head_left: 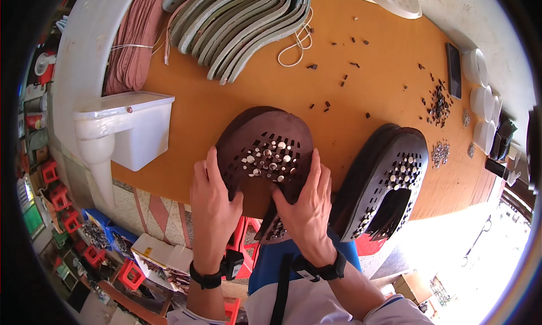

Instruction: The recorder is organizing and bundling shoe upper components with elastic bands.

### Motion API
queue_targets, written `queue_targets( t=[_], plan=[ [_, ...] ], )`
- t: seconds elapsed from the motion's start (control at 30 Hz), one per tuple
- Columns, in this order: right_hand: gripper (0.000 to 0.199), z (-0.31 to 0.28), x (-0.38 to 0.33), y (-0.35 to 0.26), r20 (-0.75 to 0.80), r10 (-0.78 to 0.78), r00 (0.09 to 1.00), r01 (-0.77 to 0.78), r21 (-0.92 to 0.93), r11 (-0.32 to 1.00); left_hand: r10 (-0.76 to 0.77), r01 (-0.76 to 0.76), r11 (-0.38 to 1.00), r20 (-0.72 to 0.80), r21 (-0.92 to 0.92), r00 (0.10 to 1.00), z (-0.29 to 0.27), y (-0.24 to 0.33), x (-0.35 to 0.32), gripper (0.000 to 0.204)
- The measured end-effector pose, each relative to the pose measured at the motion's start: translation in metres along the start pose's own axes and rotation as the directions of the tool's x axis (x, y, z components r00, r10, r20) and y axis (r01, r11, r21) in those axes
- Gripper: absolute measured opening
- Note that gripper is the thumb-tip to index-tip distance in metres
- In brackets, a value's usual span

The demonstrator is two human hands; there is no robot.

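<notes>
A dark brown shoe upper (237, 141), cut with small slots, lies at the near edge of the table. White and silvery round studs (272, 164) cluster over its middle. My left hand (215, 203) grips its left edge, fingers along the outer side and thumb on the inner side. On the opposite edge my right hand (305, 206) holds the same upper, its thumb by the inner opening. To the right of this hand rests a stack of similar studded uppers (416, 156), leaning over the table edge.
Loose black pieces (439, 105) and small metal bits (441, 154) lie in piles at the right, near a phone (453, 71) and white cups (481, 102). A white bin (141, 127) stands left. Grey curved pieces (237, 31) and pink bundled pieces (134, 43) fill the back left.
</notes>
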State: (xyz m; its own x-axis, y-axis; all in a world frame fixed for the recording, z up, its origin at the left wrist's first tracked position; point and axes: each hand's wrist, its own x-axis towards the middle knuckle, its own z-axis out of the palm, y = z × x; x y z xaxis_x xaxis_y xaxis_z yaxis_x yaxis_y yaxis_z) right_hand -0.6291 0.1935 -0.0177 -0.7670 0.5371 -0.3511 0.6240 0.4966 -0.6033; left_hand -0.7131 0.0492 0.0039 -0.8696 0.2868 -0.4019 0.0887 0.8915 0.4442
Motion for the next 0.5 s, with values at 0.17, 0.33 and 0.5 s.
queue_targets(
  t=[0.17, 0.33, 0.5],
  plan=[
    [0.109, 0.006, -0.006, -0.01, 0.028, 0.022, 0.999, -0.02, -0.052, 0.998, 0.113, -0.105, 0.991, -0.11, 0.077, 0.987, 0.012, -0.012, -0.008, 0.094],
    [0.106, 0.019, -0.006, -0.003, -0.066, 0.063, 0.996, -0.057, 0.079, 0.995, 0.062, -0.063, 0.998, -0.047, -0.018, 0.997, 0.008, -0.02, -0.003, 0.096],
    [0.097, 0.029, -0.006, -0.005, -0.127, 0.063, 0.99, -0.058, 0.046, 0.997, 0.01, 0.003, 0.995, -0.136, 0.098, 0.991, 0.017, -0.026, 0.001, 0.092]
  ],
)
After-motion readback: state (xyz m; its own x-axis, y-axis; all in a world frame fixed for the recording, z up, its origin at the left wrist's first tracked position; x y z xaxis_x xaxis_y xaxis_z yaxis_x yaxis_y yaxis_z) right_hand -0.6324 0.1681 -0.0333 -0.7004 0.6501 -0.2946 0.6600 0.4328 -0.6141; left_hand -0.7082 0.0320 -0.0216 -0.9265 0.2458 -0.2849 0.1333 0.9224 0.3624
